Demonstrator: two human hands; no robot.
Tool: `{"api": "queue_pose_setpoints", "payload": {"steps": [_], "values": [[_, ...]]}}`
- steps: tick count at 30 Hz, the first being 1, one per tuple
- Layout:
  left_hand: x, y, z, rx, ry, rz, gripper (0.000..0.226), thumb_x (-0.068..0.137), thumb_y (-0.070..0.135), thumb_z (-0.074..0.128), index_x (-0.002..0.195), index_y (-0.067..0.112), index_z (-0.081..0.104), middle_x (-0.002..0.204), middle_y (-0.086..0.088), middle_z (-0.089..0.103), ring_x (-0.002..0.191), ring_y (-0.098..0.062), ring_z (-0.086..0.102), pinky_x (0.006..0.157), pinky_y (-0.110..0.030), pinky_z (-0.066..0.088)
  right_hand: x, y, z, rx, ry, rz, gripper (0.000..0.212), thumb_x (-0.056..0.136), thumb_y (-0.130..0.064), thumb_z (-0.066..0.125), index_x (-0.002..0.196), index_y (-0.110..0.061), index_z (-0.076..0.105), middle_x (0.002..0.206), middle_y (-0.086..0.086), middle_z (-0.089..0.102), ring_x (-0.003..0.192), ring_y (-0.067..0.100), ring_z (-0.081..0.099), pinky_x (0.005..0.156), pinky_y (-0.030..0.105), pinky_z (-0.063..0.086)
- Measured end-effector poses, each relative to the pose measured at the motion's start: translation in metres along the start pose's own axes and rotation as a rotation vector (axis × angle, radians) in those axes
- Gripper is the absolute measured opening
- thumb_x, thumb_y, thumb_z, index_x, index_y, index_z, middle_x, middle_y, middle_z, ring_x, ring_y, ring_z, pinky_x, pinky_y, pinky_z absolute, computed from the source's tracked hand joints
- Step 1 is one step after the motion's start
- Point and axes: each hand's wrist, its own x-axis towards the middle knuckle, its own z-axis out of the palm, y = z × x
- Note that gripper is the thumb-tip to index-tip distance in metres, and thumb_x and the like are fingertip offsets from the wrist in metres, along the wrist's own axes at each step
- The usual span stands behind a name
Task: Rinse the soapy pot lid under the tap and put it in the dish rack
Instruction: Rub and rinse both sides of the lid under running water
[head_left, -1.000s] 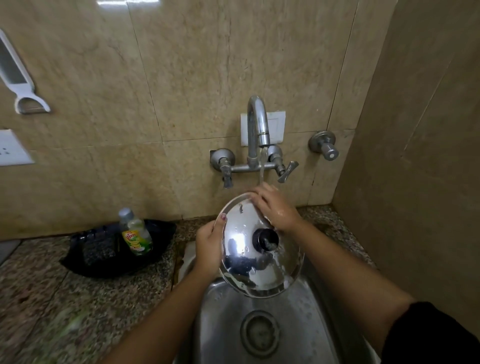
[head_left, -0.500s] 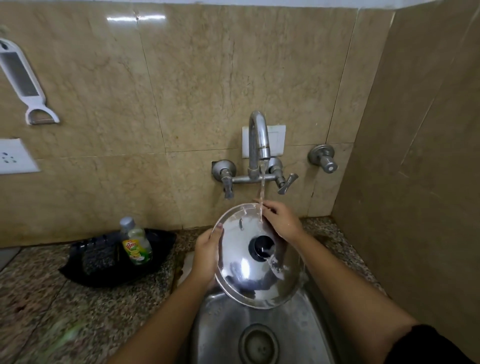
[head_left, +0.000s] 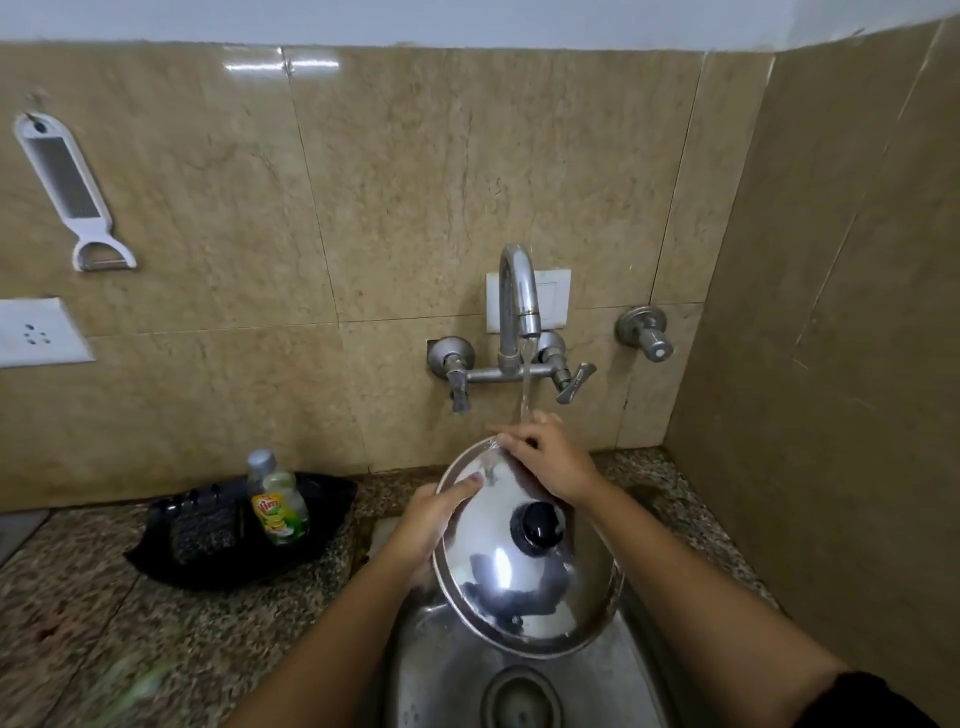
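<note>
A shiny steel pot lid (head_left: 524, 582) with a black knob (head_left: 537, 526) is tilted over the steel sink (head_left: 452, 686), top face toward me. My left hand (head_left: 431, 519) grips its left rim, thumb lying on the top face. My right hand (head_left: 550, 460) rests with spread fingers on the lid's far edge. Water runs from the tap (head_left: 517, 296) in a thin stream onto my right hand's fingers and the lid's upper rim. No dish rack shows in this view.
A black tray (head_left: 322, 519) on the granite counter at left holds a dish soap bottle (head_left: 278, 501) and a dark scrubber (head_left: 202, 530). A white peeler (head_left: 70, 189) hangs on the tiled wall above a socket (head_left: 36, 332). A side wall stands close on the right.
The camera has tilted up, so everything sits lower in view. My right hand has slid along the lid's far edge under the stream. My left thumb has moved onto the lid's top face.
</note>
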Motion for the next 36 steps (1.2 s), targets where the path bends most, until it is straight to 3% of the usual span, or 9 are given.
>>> {"api": "queue_pose_setpoints", "payload": {"steps": [2,4,7,10,16,20,23,27,36], "values": [[0.001,0.009,-0.003,0.062,-0.057,0.026,0.04,0.085,0.027,0.068,0.101,-0.009,0.067,0.098,-0.033,0.064,0.082,-0.035,0.055,0.077,-0.042,0.04,-0.001,-0.015,0.002,-0.088,-0.124,-0.171,0.033,0.094,-0.047,0.046,0.122,-0.038,0.062,0.088,-0.009,0.043,0.095,0.013,0.041,0.081,0.031,0.037],[0.001,0.01,-0.003,0.066,-0.03,0.062,0.049,0.081,0.038,0.069,0.088,-0.01,0.067,0.082,-0.027,0.061,0.072,-0.031,0.051,0.068,-0.039,0.039,-0.003,-0.014,0.006,-0.125,-0.166,-0.223,0.036,0.092,-0.051,0.045,0.123,-0.04,0.06,0.091,-0.009,0.047,0.095,0.013,0.042,0.082,0.032,0.037],[-0.004,-0.004,-0.001,-0.014,0.058,0.096,0.047,0.082,0.039,0.066,0.085,-0.008,0.067,0.077,-0.025,0.064,0.066,-0.031,0.058,0.066,-0.04,0.049,-0.015,0.004,0.004,0.046,0.043,0.002,0.028,0.093,-0.049,0.048,0.105,-0.036,0.07,0.11,0.002,0.06,0.105,0.02,0.054,0.095,0.043,0.044],[-0.006,-0.015,-0.003,-0.125,0.096,0.019,0.033,0.088,0.025,0.063,0.098,-0.005,0.069,0.094,-0.023,0.073,0.084,-0.036,0.069,0.077,-0.041,0.057,-0.019,0.017,-0.002,-0.02,0.213,0.128,0.028,0.095,-0.042,0.049,0.107,-0.029,0.071,0.099,0.003,0.059,0.1,0.024,0.057,0.081,0.035,0.045],[0.001,0.003,-0.002,0.052,0.014,0.052,0.052,0.086,0.035,0.065,0.101,-0.015,0.063,0.094,-0.035,0.062,0.081,-0.036,0.053,0.076,-0.044,0.039,-0.015,-0.013,0.007,-0.233,-0.05,-0.24,0.033,0.096,-0.042,0.045,0.127,-0.039,0.058,0.091,-0.005,0.041,0.089,0.008,0.035,0.075,0.029,0.03],[0.005,-0.004,-0.002,-0.013,0.184,0.108,0.056,0.089,0.039,0.06,0.093,-0.017,0.061,0.084,-0.024,0.059,0.073,-0.032,0.051,0.066,-0.039,0.041,-0.023,-0.001,0.006,-0.152,0.206,-0.007,0.037,0.1,-0.032,0.04,0.134,-0.027,0.054,0.125,0.001,0.056,0.117,0.02,0.049,0.098,0.038,0.038],[0.009,-0.017,-0.001,-0.069,0.355,0.021,0.048,0.089,0.041,0.06,0.08,-0.006,0.062,0.058,-0.015,0.054,0.046,-0.021,0.049,0.045,-0.025,0.039,-0.049,0.021,0.019,-0.252,0.177,0.066,0.043,0.103,-0.033,0.03,0.146,-0.028,0.037,0.153,-0.006,0.035,0.142,0.015,0.028,0.114,0.038,0.02],[0.017,-0.025,0.009,-0.107,0.454,-0.052,0.043,0.09,0.039,0.059,0.063,0.006,0.054,0.031,0.003,0.042,0.022,-0.012,0.036,0.028,-0.015,0.028,-0.062,0.035,0.025,-0.237,0.157,0.124,0.045,0.104,-0.028,0.027,0.149,-0.024,0.029,0.158,-0.006,0.027,0.148,0.01,0.015,0.119,0.033,0.008],[0.032,-0.015,0.007,-0.217,0.573,-0.065,0.052,0.09,0.053,0.051,0.064,0.008,0.054,0.048,-0.004,0.046,0.035,-0.018,0.041,0.037,-0.024,0.034,-0.063,0.031,0.022,-0.215,0.116,0.069,0.049,0.103,-0.03,0.029,0.151,-0.022,0.021,0.16,-0.006,0.02,0.148,0.01,0.015,0.121,0.031,0.013]]}}
